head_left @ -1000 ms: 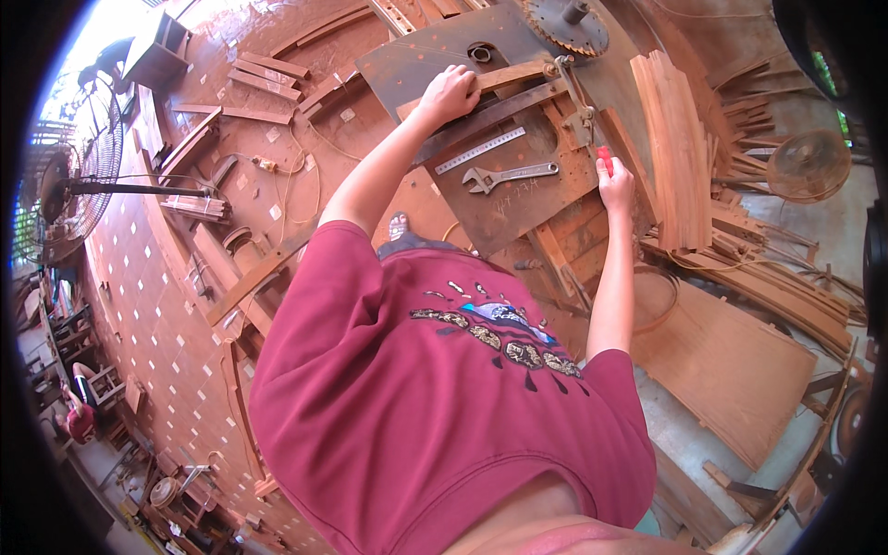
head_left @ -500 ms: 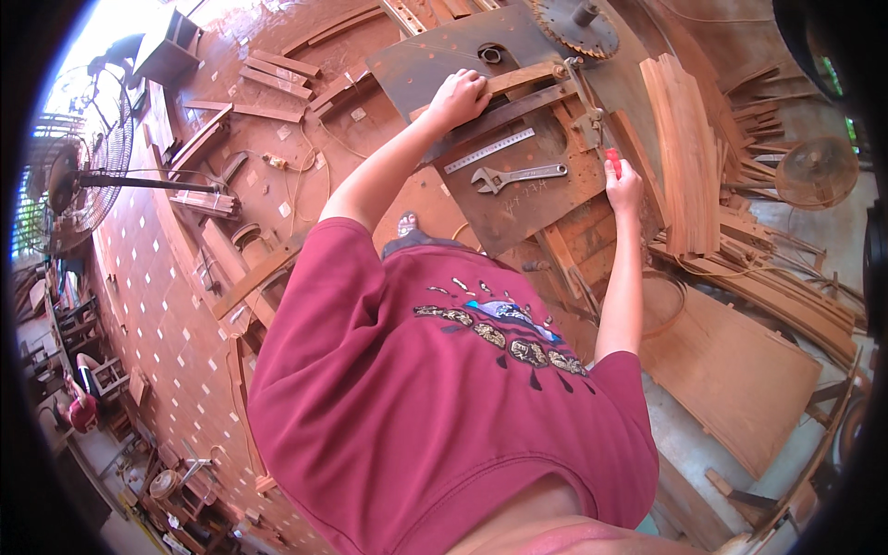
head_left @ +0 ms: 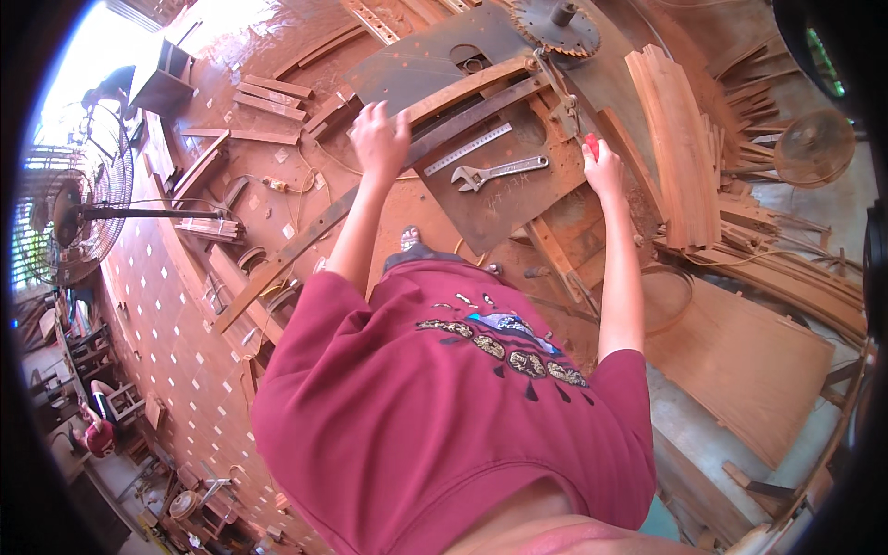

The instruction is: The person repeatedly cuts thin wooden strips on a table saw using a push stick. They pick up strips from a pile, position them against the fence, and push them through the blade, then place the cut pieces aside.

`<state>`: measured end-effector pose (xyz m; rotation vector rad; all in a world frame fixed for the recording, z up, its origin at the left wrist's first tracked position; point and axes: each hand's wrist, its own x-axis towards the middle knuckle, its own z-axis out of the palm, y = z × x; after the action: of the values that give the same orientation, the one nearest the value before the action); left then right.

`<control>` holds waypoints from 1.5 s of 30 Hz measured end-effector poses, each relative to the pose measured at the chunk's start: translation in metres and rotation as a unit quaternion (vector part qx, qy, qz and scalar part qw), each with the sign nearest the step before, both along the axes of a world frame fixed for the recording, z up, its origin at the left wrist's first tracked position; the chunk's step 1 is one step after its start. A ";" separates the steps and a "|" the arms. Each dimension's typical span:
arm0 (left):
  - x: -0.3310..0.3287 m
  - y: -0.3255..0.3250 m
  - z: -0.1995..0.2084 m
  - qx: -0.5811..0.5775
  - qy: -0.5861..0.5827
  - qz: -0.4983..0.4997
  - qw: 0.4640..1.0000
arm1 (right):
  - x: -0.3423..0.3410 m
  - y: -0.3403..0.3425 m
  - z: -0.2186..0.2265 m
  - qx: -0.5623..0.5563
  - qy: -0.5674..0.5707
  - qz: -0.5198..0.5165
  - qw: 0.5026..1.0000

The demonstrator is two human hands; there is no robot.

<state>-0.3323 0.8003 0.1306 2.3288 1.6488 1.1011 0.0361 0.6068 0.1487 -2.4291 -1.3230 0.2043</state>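
Note:
My left hand (head_left: pixel 379 139) is raised with fingers apart, beside the left end of a pale wooden strip (head_left: pixel 472 85) on the dark metal saw table (head_left: pixel 398 69). It holds nothing. My right hand (head_left: pixel 603 173) is wrapped round the red handle (head_left: pixel 590 144) of a metal toggle clamp (head_left: pixel 566 113), which stands at the strip's right end. A darker bar (head_left: pixel 481 115) lies along the strip's near side. Nearer me, a steel ruler (head_left: pixel 468 150) and an adjustable wrench (head_left: pixel 499 172) lie on a flat dark panel.
A toothed circular saw blade (head_left: pixel 559 26) is at the table's far right. Stacked boards (head_left: pixel 680 153) and a large wooden panel (head_left: pixel 740 361) lie to the right. A standing fan (head_left: pixel 79 213) is on the left; a long wooden bar (head_left: pixel 268 273) slants beside my left arm.
My left hand has come off the wooden strip and moved left, its fingers spreading. My right hand stays on the red clamp handle. The whole view has shifted slightly.

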 end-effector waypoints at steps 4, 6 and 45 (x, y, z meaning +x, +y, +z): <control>-0.060 -0.035 -0.017 -0.149 0.069 0.050 0.985 | 0.002 0.004 -0.002 -0.017 -0.003 -0.016 1.000; -0.077 -0.047 -0.022 -0.210 0.111 0.058 0.970 | 0.000 0.010 -0.003 -0.040 -0.002 -0.023 0.999; -0.053 -0.057 -0.078 -0.231 0.255 0.161 0.925 | 0.014 0.013 -0.057 -0.016 0.075 -0.021 0.997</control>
<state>-0.3855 0.7437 0.0528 2.1715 2.2176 0.0661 0.0498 0.6194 0.0920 -2.4124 -1.2108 0.3917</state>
